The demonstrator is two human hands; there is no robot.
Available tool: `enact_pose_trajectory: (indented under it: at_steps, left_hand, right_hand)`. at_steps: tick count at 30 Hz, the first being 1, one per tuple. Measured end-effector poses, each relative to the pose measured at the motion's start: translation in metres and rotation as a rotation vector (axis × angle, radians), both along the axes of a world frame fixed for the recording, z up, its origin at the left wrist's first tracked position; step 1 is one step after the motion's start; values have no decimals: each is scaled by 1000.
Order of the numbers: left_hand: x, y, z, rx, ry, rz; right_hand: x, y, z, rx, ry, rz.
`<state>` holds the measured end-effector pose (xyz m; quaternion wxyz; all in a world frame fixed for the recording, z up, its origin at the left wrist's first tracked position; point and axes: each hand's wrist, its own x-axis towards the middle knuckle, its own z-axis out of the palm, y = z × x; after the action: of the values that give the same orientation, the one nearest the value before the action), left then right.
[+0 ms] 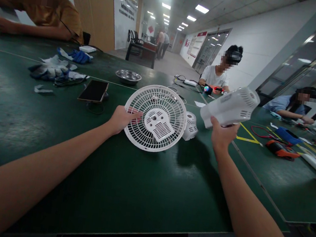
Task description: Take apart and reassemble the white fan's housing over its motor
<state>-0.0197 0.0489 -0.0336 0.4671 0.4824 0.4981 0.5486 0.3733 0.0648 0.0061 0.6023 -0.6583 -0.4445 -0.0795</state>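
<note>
My left hand [124, 120] grips the left rim of a round white fan grille [155, 118], thumb on its front and fingers behind the bars. The grille is tilted up and faces me, with a slotted plate at its centre. In my right hand [223, 135] is a white plastic housing [230, 105] with vent slots at its far end, raised above the table and slanting up to the right. A smaller white vented part [190, 126] stands just behind the grille's right edge, partly hidden by it.
On the green table [135, 194] lie a phone [93, 90], a metal bowl [128, 76], work gloves [55, 68] and a white scrap [43, 90]. To the right are an orange-black meter [282, 150] and a blue object [287, 135]. Several people sit around the table.
</note>
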Motion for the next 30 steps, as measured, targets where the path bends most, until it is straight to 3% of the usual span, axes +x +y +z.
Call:
enact_pose_trajectory:
  at_steps: [4, 10, 13, 20, 24, 30]
  left_hand:
    - [-1, 2, -1, -18, 15, 16]
    - [-1, 0, -1, 13, 7, -3]
    - [0, 0, 1, -7, 7, 6]
    - [1, -1, 2, -9, 18, 13]
    - [-1, -1, 0, 18, 12, -3]
    - [-3, 1, -2, 3, 8, -12]
  right_hand:
    - [-26, -14, 14, 48, -57, 119]
    - [-56, -19, -3, -286, -75, 243]
    - [-55, -17, -8, -328, -63, 255]
    - [-7, -8, 3, -169, -29, 163]
    - [26, -1, 2, -157, 3, 96]
    - [55, 2, -15, -215, 31, 245]
